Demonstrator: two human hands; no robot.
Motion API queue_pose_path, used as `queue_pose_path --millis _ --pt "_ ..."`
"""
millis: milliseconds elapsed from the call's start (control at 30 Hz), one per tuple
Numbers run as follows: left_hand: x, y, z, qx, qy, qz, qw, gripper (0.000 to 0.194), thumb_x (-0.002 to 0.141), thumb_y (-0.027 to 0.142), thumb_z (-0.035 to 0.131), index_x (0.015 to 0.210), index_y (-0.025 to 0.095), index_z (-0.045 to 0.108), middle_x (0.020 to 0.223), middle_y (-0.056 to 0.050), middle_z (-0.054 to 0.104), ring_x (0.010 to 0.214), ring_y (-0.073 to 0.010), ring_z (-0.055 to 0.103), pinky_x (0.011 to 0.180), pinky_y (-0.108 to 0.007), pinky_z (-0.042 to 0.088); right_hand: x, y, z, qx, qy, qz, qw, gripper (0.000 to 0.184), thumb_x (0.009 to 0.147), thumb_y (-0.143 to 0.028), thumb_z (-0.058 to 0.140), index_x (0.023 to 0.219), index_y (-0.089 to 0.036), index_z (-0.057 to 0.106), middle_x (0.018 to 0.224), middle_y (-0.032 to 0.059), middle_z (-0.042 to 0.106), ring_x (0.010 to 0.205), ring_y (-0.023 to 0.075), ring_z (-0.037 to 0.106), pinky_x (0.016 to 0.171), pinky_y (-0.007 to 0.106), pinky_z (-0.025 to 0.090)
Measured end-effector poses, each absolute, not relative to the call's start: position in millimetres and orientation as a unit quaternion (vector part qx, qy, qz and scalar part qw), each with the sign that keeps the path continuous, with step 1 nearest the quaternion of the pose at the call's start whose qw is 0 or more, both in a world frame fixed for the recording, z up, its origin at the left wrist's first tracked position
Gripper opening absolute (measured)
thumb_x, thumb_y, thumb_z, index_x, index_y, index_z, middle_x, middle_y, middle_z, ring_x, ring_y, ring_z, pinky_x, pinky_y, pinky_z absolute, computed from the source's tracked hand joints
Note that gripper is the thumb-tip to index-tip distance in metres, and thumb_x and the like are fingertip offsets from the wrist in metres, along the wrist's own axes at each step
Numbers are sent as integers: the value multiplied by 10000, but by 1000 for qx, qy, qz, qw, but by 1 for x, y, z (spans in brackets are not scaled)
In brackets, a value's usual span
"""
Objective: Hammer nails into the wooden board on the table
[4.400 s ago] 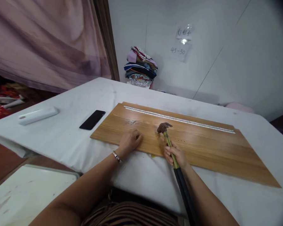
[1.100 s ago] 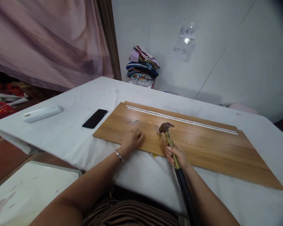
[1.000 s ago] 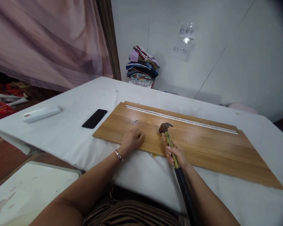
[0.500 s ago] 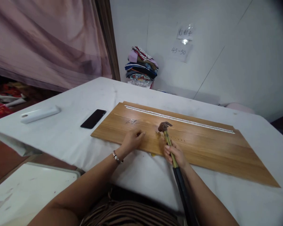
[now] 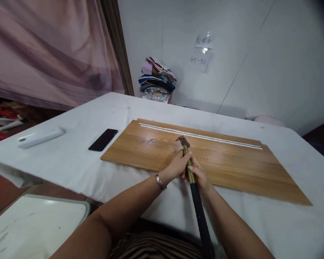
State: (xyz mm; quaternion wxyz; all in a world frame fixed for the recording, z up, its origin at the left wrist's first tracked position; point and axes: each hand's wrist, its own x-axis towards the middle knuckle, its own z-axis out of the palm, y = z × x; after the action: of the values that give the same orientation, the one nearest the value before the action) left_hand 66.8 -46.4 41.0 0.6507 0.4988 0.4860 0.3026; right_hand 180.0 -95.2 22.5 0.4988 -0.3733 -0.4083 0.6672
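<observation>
A long wooden board (image 5: 232,169) lies on the white-covered table (image 5: 78,154). My right hand (image 5: 201,176) is closed round the yellow shaft of a claw hammer (image 5: 184,144), whose rusty head rests over the board near a row of small holes. My left hand (image 5: 178,166) is beside the hammer shaft, touching it just below the head, fingers curled. Whether it pinches anything is hidden. A few loose nails (image 5: 148,141) lie on the board to the left. A pale strip (image 5: 205,136) runs along the board's far edge.
A black phone (image 5: 103,139) and a white oblong case (image 5: 37,136) lie on the table's left part. Folded clothes (image 5: 156,79) are stacked against the white wall, under paper labels (image 5: 202,50). A pink curtain (image 5: 48,50) hangs at left. A white surface (image 5: 35,226) sits low at front left.
My left hand has moved right from the board's near edge to the hammer shaft. The hammer head has shifted a little. The camera has turned slightly right.
</observation>
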Motion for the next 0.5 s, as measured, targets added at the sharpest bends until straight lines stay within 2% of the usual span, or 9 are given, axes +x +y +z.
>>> queue_pose_path --millis 67,133,200,267,367,500 --pt "66 -43 53 500 484 305 650 338 971 553 517 1045 223 516 455 86 478 337 -149 465 397 -276 390 179 -97 23 -378 -423 652 504 773 794 -498 722 1485 -270 461 742 -3 692 581 190 634 497 287 490" --pt "62 -35 67 504 461 340 647 348 946 547 575 1026 209 554 541 51 558 449 -151 546 487 -281 456 181 -96 20 -390 -441 625 513 821 778 -492 767 1512 -298 455 802 2 706 632 194 644 521 293 501" --pt "54 -26 83 502 457 375 632 340 945 527 584 1001 192 579 608 24 600 552 -155 592 563 -280 490 186 -92 16 -416 -440 587 537 859 767 -467 797 1530 -293 443 784 -15 699 606 172 619 519 279 490" --pt "42 -16 100 504 464 387 618 324 949 503 586 953 179 586 606 19 587 564 -146 581 575 -270 483 195 -84 11 -450 -404 543 583 816 810 -471 757 1532 -258 442 716 -39 676 529 141 573 491 259 458" --pt "15 -7 119 505 460 382 623 293 944 461 600 902 173 568 597 26 561 522 -114 532 532 -240 442 213 -68 6 -489 -319 456 671 658 817 -466 723 1399 -208 558 629 -73 615 480 112 537 460 227 405" --pt "-19 -11 116 489 457 324 669 329 920 493 619 873 174 552 606 21 546 493 -89 486 465 -210 356 234 -54 6 -519 -285 387 708 552 743 -433 740 1225 -184 633 592 -91 590 476 101 542 462 212 376"
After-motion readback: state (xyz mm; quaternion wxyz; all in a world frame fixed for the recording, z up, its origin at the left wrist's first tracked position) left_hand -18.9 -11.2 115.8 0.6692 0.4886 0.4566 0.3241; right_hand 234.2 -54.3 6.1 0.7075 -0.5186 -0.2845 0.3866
